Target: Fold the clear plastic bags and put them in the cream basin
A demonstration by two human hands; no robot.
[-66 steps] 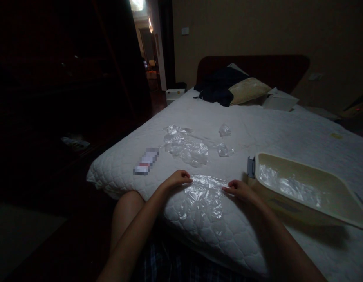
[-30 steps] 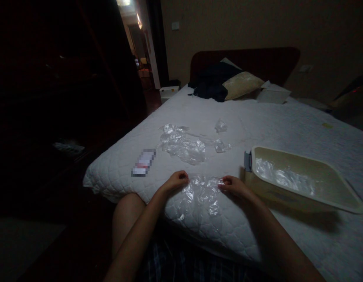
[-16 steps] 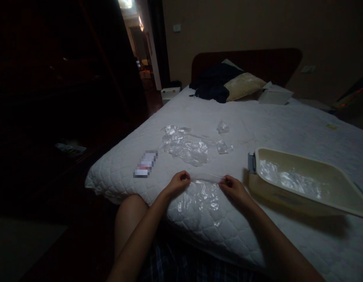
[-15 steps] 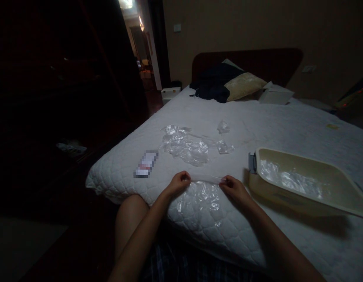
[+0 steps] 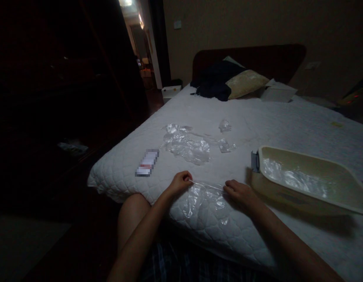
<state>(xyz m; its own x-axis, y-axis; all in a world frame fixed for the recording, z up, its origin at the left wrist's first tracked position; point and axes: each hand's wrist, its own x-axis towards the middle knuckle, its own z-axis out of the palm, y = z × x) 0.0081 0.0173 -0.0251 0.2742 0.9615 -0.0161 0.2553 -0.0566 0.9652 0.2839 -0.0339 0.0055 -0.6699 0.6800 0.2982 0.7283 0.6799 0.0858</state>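
Observation:
A clear plastic bag [image 5: 206, 199] hangs stretched between my two hands over the near edge of the bed. My left hand [image 5: 181, 182] pinches its upper left corner, fingers closed. At the upper right corner my right hand [image 5: 237, 190] grips the bag, its fingertips partly hidden behind the back of the hand. The bag's top edge runs almost straight from one hand to the other. Just beyond lie more crumpled clear plastic bags [image 5: 187, 145], spread flat on the white quilted mattress [image 5: 134, 133].
To the right stands a beige plastic bin [image 5: 298, 203] with clear plastic inside. A phone-like blurred rectangle [image 5: 147, 163] lies to the left. Small plastic pieces [image 5: 225, 125] sit farther back. Near the headboard are dark cloth [image 5: 216, 80], a pillow [image 5: 247, 83] and a white box [image 5: 278, 93].
My right hand has turned so its back faces up. The bag's top edge, earlier a broader pale band, is now a thin taut line. The view has shifted slightly.

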